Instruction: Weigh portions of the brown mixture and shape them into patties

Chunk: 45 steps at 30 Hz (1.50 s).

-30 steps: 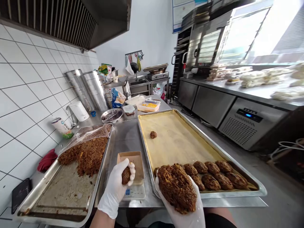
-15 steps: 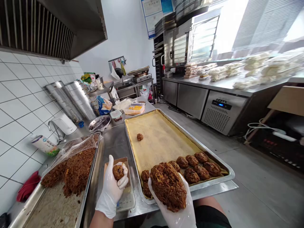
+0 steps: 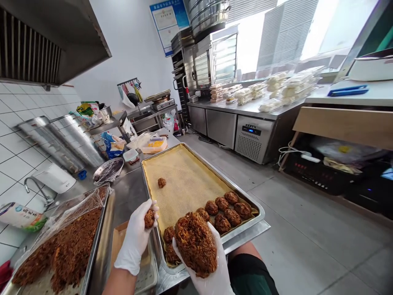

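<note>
The stainless steel table (image 3: 129,196) carries a mesh-lined baking tray (image 3: 184,176) at one o'clock and a tray of brown shredded filling (image 3: 103,213) at eight o'clock.

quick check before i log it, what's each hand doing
Left hand: closed around a small ball of brown shredded filling.
Right hand: cupped, holding a large mound of the same filling.
</note>
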Each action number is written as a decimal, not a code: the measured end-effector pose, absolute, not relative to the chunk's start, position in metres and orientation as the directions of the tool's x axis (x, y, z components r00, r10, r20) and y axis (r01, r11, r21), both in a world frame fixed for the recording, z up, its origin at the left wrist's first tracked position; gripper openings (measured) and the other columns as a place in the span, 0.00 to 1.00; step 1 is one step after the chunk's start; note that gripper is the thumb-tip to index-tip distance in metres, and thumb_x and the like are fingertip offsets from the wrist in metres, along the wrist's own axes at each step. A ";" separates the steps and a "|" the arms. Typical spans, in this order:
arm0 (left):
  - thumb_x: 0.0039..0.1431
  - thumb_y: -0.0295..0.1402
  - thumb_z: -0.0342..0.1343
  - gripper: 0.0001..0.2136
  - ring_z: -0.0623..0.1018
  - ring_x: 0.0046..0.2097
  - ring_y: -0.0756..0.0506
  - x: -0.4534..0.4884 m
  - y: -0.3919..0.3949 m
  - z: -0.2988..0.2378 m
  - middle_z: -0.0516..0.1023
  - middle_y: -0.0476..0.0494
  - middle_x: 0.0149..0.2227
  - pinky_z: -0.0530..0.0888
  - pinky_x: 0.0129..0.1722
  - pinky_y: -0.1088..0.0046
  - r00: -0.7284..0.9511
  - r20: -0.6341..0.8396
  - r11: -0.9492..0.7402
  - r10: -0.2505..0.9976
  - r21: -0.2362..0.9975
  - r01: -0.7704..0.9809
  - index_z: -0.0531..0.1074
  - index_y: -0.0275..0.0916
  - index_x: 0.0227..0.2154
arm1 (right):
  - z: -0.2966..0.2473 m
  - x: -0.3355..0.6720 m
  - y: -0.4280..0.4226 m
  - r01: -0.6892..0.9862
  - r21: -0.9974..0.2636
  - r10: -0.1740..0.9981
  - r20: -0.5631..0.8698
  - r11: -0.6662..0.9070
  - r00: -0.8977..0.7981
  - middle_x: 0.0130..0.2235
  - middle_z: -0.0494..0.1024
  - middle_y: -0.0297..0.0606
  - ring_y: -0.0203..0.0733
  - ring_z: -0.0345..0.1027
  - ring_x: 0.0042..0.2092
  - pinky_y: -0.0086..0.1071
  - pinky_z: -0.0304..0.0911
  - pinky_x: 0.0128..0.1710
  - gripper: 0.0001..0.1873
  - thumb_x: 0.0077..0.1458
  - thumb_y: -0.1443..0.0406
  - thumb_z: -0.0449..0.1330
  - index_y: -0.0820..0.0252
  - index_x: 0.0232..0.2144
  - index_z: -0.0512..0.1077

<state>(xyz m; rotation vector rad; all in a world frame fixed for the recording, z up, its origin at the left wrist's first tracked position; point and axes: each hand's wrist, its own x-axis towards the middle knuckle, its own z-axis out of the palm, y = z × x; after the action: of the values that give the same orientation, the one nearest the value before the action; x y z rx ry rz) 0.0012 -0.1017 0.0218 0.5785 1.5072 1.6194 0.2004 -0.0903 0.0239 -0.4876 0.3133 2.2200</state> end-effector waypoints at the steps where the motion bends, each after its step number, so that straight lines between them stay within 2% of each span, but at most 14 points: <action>1: 0.59 0.47 0.62 0.17 0.73 0.25 0.53 0.002 -0.092 0.020 0.75 0.48 0.29 0.67 0.20 0.80 -0.551 -0.185 0.085 0.814 0.976 -0.202 0.76 0.36 0.39 | 0.024 0.201 -0.090 -0.769 0.054 0.674 -0.446 -0.636 -0.589 0.43 0.87 0.37 0.50 0.80 0.45 0.58 0.69 0.54 0.13 0.57 0.57 0.64 0.53 0.42 0.80; 3: 0.57 0.47 0.63 0.18 0.68 0.20 0.53 0.000 -0.072 0.018 0.70 0.52 0.22 0.63 0.17 0.79 -0.549 -0.157 0.135 0.821 0.988 -0.080 0.76 0.35 0.34 | 0.024 0.202 -0.088 -0.759 0.035 0.669 -0.446 -0.650 -0.594 0.43 0.87 0.39 0.51 0.81 0.45 0.58 0.68 0.55 0.14 0.56 0.56 0.65 0.55 0.43 0.79; 5: 0.54 0.47 0.65 0.18 0.74 0.24 0.49 -0.004 -0.056 0.020 0.74 0.48 0.24 0.69 0.22 0.75 -0.544 -0.113 0.166 0.831 0.985 0.049 0.77 0.34 0.33 | 0.023 0.202 -0.087 -0.748 0.029 0.664 -0.437 -0.663 -0.606 0.43 0.87 0.40 0.52 0.80 0.45 0.58 0.68 0.56 0.15 0.56 0.56 0.65 0.56 0.44 0.79; 7: 0.51 0.45 0.68 0.20 0.81 0.40 0.41 -0.007 -0.050 0.029 0.81 0.38 0.38 0.77 0.38 0.67 -0.532 -0.042 0.160 0.846 0.971 0.178 0.78 0.35 0.40 | 0.022 0.203 -0.084 -0.739 0.042 0.657 -0.425 -0.672 -0.622 0.44 0.86 0.42 0.53 0.80 0.47 0.57 0.67 0.56 0.18 0.56 0.55 0.65 0.58 0.45 0.79; 9: 0.52 0.44 0.68 0.23 0.74 0.59 0.37 -0.003 -0.057 0.039 0.78 0.35 0.54 0.70 0.57 0.60 -0.501 0.028 0.135 0.865 0.948 0.287 0.77 0.38 0.48 | 0.022 0.205 -0.083 -0.736 0.064 0.658 -0.402 -0.674 -0.637 0.46 0.85 0.45 0.55 0.78 0.50 0.57 0.67 0.57 0.23 0.56 0.52 0.64 0.59 0.48 0.78; 11: 0.58 0.44 0.64 0.21 0.69 0.64 0.37 0.013 -0.076 0.047 0.75 0.37 0.60 0.62 0.65 0.58 -0.451 0.069 0.112 0.890 0.925 0.363 0.77 0.41 0.51 | 0.021 0.205 -0.082 -0.747 0.069 0.681 -0.363 -0.661 -0.636 0.49 0.84 0.47 0.56 0.76 0.53 0.56 0.66 0.58 0.27 0.56 0.49 0.63 0.59 0.52 0.76; 17: 0.66 0.38 0.54 0.16 0.75 0.57 0.39 0.088 -0.132 0.040 0.76 0.39 0.56 0.71 0.59 0.59 -0.258 0.388 -0.172 0.885 0.787 0.593 0.71 0.44 0.55 | 0.018 0.191 -0.093 -0.802 -0.052 0.761 -0.358 -0.595 -0.541 0.51 0.84 0.39 0.52 0.76 0.55 0.47 0.66 0.61 0.25 0.56 0.48 0.63 0.51 0.52 0.78; 21: 0.66 0.33 0.52 0.09 0.77 0.51 0.40 0.094 -0.143 0.033 0.77 0.39 0.48 0.75 0.52 0.61 -0.389 0.512 -0.122 0.766 0.709 0.694 0.71 0.42 0.47 | 0.020 0.179 -0.099 -0.778 -0.246 0.760 -0.510 -0.579 -0.404 0.41 0.87 0.34 0.45 0.81 0.46 0.34 0.73 0.53 0.17 0.50 0.52 0.70 0.52 0.40 0.83; 25: 0.63 0.33 0.56 0.16 0.74 0.54 0.36 0.077 -0.155 0.031 0.74 0.34 0.52 0.72 0.55 0.56 -0.275 0.587 -0.091 0.762 0.518 0.851 0.69 0.39 0.53 | 0.029 0.175 -0.106 -0.755 -0.349 0.803 -0.462 -0.555 -0.376 0.46 0.86 0.32 0.45 0.80 0.48 0.33 0.77 0.48 0.23 0.51 0.58 0.71 0.48 0.50 0.78; 28: 0.64 0.32 0.55 0.12 0.76 0.50 0.38 0.070 -0.164 0.030 0.75 0.37 0.47 0.74 0.50 0.60 -0.272 0.578 -0.062 0.769 0.491 0.869 0.70 0.40 0.49 | 0.027 0.169 -0.116 -0.755 -0.310 0.782 -0.475 -0.577 -0.403 0.48 0.85 0.33 0.47 0.80 0.48 0.37 0.78 0.48 0.28 0.51 0.63 0.72 0.48 0.54 0.74; 31: 0.65 0.30 0.54 0.01 0.76 0.40 0.43 0.066 -0.170 0.029 0.75 0.44 0.36 0.73 0.41 0.67 -0.301 0.584 -0.073 0.754 0.530 0.845 0.70 0.41 0.37 | 0.017 0.162 -0.125 -0.713 -0.206 0.708 -0.464 -0.670 -0.532 0.46 0.86 0.41 0.50 0.79 0.50 0.39 0.76 0.50 0.20 0.54 0.62 0.69 0.59 0.50 0.77; 39: 0.63 0.28 0.58 0.16 0.64 0.24 0.52 0.050 -0.183 0.036 0.60 0.55 0.22 0.63 0.26 0.75 -0.410 0.633 -0.069 0.657 0.591 0.804 0.60 0.41 0.22 | 0.024 0.151 -0.143 -0.579 -0.007 0.540 -0.369 -0.815 -0.756 0.42 0.87 0.44 0.50 0.80 0.49 0.42 0.72 0.53 0.18 0.59 0.56 0.64 0.64 0.46 0.80; 42: 0.63 0.29 0.57 0.13 0.70 0.29 0.49 0.047 -0.185 0.046 0.65 0.51 0.25 0.69 0.31 0.73 -0.392 0.655 -0.152 0.646 0.614 0.774 0.62 0.42 0.23 | 0.030 0.150 -0.148 -0.532 0.051 0.487 -0.334 -0.845 -0.807 0.43 0.86 0.46 0.52 0.79 0.49 0.46 0.72 0.54 0.23 0.58 0.51 0.63 0.64 0.46 0.80; 45: 0.63 0.30 0.55 0.04 0.76 0.49 0.41 0.042 -0.190 0.054 0.75 0.39 0.45 0.75 0.49 0.62 -0.348 0.675 -0.107 0.650 0.535 0.838 0.73 0.41 0.33 | 0.031 0.151 -0.150 -0.559 0.014 0.526 -0.321 -0.829 -0.788 0.43 0.87 0.46 0.52 0.79 0.49 0.47 0.70 0.55 0.23 0.55 0.53 0.66 0.63 0.46 0.80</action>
<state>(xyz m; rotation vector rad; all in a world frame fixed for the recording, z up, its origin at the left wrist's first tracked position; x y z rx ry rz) 0.0418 -0.1900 0.0540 1.8859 2.2147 1.6304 0.1508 -0.1497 0.0313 -0.4107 0.1447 2.5214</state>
